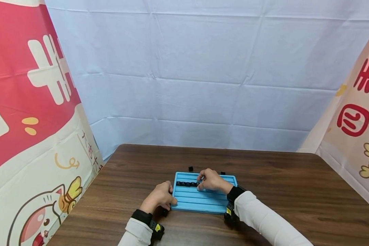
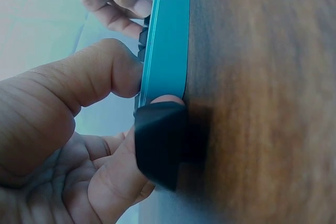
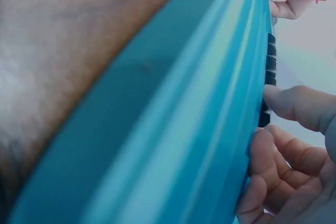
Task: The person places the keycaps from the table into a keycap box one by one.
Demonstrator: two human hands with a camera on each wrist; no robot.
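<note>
A person in white sleeves (image 1: 264,218) works with both hands over a blue ridged tray (image 1: 200,201) on the dark wooden table (image 1: 270,184), near its middle and toward the person's side. The left hand (image 1: 160,196) grips the tray's left end, its thumb bent over the rim and the other fingers curled down beside the wall. The right hand (image 1: 211,181) reaches over the tray and pinches a small black end piece (image 3: 264,117) between thumb and fingers, at the right end of a row of black pieces (image 1: 186,184) running from the tray's left side along one of the farther channels. One loose black block (image 1: 190,168) lies just beyond the far rim, another dark block (image 1: 222,173) shows by that rim farther right, and a black chunk (image 2: 160,140) sits by the left fingers; from here I can't quite tell whether they touch it. Pale blue cloth (image 1: 200,68) hangs behind, with printed cloths on either side.
</note>
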